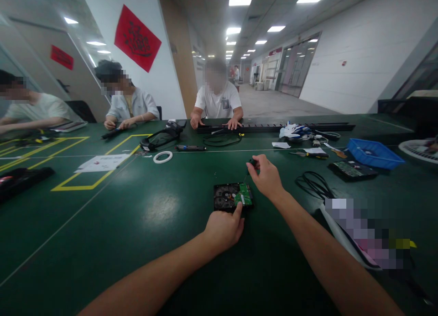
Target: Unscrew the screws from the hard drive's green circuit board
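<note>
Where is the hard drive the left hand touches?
The hard drive lies just right of centre in the head view, on the green table, with the left hand at its near edge and the right hand beyond its far-right corner.

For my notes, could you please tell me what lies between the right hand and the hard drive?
In the head view, a screwdriver lies there, its thin shaft slanting from the right hand toward the hard drive; tip contact is unclear.

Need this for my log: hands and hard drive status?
Left hand: finger on circuit board. Right hand: pinching thin tool. Hard drive: lying flat, left hand partly hides near edge.
</note>
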Demonstrator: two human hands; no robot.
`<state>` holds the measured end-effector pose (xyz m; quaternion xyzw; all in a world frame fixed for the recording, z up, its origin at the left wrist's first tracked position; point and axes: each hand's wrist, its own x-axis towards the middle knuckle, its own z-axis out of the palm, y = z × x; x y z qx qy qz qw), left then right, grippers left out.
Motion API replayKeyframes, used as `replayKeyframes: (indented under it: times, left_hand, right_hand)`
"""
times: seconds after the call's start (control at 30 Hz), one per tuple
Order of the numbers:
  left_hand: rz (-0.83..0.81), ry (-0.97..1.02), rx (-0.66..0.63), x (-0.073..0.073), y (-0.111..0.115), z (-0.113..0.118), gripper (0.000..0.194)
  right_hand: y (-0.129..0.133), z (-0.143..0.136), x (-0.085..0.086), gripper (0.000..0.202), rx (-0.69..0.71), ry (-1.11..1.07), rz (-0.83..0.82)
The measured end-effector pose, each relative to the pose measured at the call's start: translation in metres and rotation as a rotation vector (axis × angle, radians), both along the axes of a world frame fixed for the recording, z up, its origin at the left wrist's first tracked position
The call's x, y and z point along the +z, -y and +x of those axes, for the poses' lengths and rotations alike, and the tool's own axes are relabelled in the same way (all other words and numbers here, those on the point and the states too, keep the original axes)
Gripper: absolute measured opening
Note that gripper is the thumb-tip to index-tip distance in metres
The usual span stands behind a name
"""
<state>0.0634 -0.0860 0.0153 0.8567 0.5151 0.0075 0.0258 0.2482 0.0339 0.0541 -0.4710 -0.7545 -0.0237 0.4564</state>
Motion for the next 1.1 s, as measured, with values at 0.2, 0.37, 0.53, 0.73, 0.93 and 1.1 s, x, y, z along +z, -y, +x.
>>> replayKeyframes:
  times: [0.2, 0.37, 0.53, 0.73, 0.93, 1.1]
  left_hand:
    - [0.025, -0.007, -0.018, -0.0003, 0.0, -0.0007, 0.058]
    - [0.031, -0.01, -0.017, -0.0004, 0.0002, -0.0009, 0.057]
    - [0.029, -0.014, 0.0, -0.0039, -0.0001, 0.0001, 0.057]
    - [0.03, 0.002, -0.004, -0.0059, -0.0014, -0.0006, 0.058]
    - [0.025, -0.008, -0.008, -0.0026, -0.0001, -0.0003, 0.058]
    - [0.032, -0.018, -0.01, -0.0018, 0.0003, -0.0002, 0.057]
  right_hand:
    - [0.0025, -0.0001, 0.0025, 0.03, -0.001, 0.026, -0.007]
    - [0.0014, -0.0002, -0.0003, 0.031, -0.007, 0.032, 0.007]
    - [-0.0006, -0.0005, -0.0026, 0.031, -0.008, 0.043, 0.037]
    - [0.0, 0.0005, -0.0005, 0.03, 0.0, 0.023, 0.04]
    - [0.0003, 0.001, -0.0003, 0.028, 0.013, 0.024, 0.053]
    - [-0.0022, 0.0008, -0.0024, 0.026, -0.008, 0.004, 0.056]
